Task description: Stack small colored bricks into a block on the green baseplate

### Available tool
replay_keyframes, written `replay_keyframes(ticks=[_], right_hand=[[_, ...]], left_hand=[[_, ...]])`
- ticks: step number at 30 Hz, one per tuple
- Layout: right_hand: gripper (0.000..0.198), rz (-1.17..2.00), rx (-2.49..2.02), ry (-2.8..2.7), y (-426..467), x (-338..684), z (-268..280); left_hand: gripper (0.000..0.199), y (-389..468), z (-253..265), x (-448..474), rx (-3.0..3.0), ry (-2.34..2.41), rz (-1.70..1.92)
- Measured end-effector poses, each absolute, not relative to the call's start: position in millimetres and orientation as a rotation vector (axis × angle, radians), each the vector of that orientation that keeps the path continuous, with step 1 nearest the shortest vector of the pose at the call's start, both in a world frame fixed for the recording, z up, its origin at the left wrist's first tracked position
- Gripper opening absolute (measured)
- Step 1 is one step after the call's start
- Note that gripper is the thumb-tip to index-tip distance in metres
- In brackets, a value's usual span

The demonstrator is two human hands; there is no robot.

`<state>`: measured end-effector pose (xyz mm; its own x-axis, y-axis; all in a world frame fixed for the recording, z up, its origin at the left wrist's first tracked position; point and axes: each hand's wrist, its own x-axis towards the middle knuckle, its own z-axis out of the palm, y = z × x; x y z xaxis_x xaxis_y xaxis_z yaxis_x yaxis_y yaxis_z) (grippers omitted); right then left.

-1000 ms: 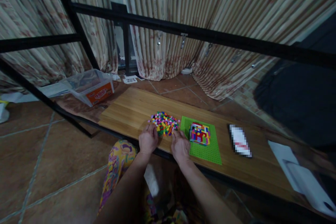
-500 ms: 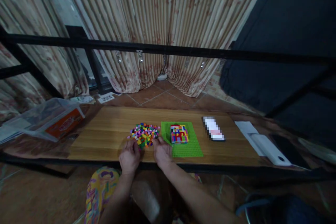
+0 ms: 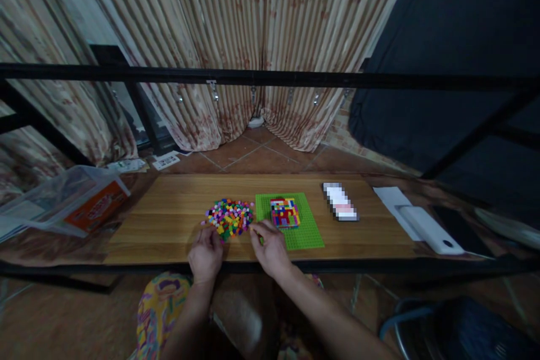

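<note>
A heap of small multicoloured building bricks (image 3: pixel 230 217) lies on the wooden board. At its near left edge rests my left hand (image 3: pixel 205 254), fingers curled in and touching the bricks; whatever they hold is hidden. My right hand (image 3: pixel 270 246) is between the heap and the green baseplate (image 3: pixel 310 230), partly over the plate's near left corner. Its thumb and forefinger are closed in a pinch, on something too small to name. On the baseplate sits a low square block of colourful bricks (image 3: pixel 284 212), just beyond my right hand.
A phone (image 3: pixel 340 201) lies right of the baseplate. Further right are white paper (image 3: pixel 390 202) and a white power bank-like slab (image 3: pixel 430 229). A clear plastic box (image 3: pixel 80 191) with an orange label stands at the left. A black metal bar (image 3: pixel 270 77) crosses beyond the board.
My right hand has drawn back slightly from the heap towards the baseplate, its fingers now in a pinch. My left hand stays by the bricks. The view has shifted a little.
</note>
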<state>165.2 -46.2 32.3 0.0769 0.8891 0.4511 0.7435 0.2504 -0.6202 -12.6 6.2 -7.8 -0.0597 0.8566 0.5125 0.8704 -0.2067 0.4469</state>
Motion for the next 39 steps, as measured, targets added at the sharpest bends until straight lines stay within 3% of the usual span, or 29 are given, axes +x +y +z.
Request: replay_keyframes(ticks=[8,26,39], right_hand=[[0.023,0.403,-1.505,-1.415,-77.8,208.3,38.6],[0.018,0.045,-1.633,-1.449,-35.6,244.2,31.2],[0.015,0.066,-1.658,-1.337,-28.5,242.3,27.9]], left_hand=[[0.023,1.9,-3.0,-7.6,-2.118,-2.100,-1.109],[0.023,1.5,-2.9,-5.5,-2.121,-2.128,-1.089],[0.023,1.0,-4.3,-4.9,-2.125,-2.135,-1.104]])
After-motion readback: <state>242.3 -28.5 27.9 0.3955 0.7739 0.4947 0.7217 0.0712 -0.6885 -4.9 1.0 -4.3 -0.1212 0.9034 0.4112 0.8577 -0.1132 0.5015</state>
